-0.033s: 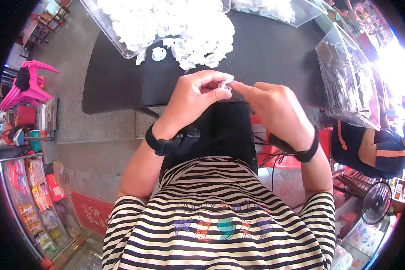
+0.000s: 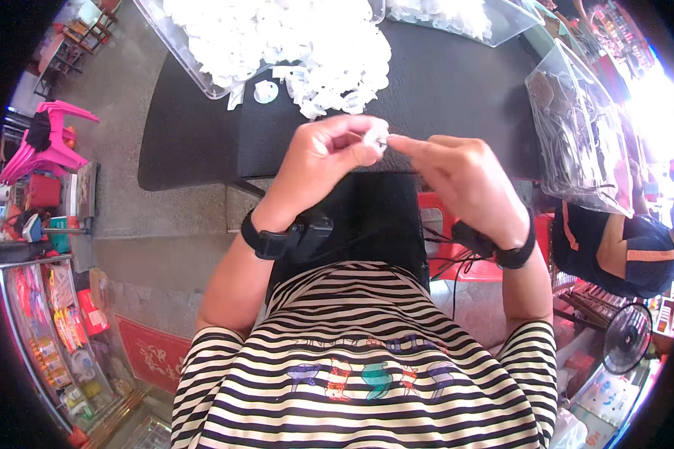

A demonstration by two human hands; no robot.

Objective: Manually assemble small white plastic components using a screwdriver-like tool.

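My left hand (image 2: pixel 322 157) is closed, with a small white plastic part (image 2: pixel 377 138) pinched between thumb and fingers above the table's near edge. My right hand (image 2: pixel 464 168) comes in from the other side, its fingers bent and pressed together. The tip of its index finger meets the part. Whatever its fingertips may hold is too small to make out, and its thumb is mostly hidden. Just beyond my hands lies a heap of white plastic parts (image 2: pixel 299 45), some spilled onto the black table (image 2: pixel 449 82). One round white piece (image 2: pixel 265 91) lies at the heap's near side.
Behind the heap is a clear bin (image 2: pixel 180 52); a second clear bin (image 2: pixel 502 22) of white pieces stands far right. On the right, a clear box (image 2: pixel 577 135) holds dark and metallic pieces. Another person (image 2: pixel 614 247) is beside it. Pink stools (image 2: pixel 49 146) and a black fan (image 2: pixel 627 338) stand around.
The white part has tilted slightly in my left fingers. My right hand has shifted a little, with its fingers drawn closer together.
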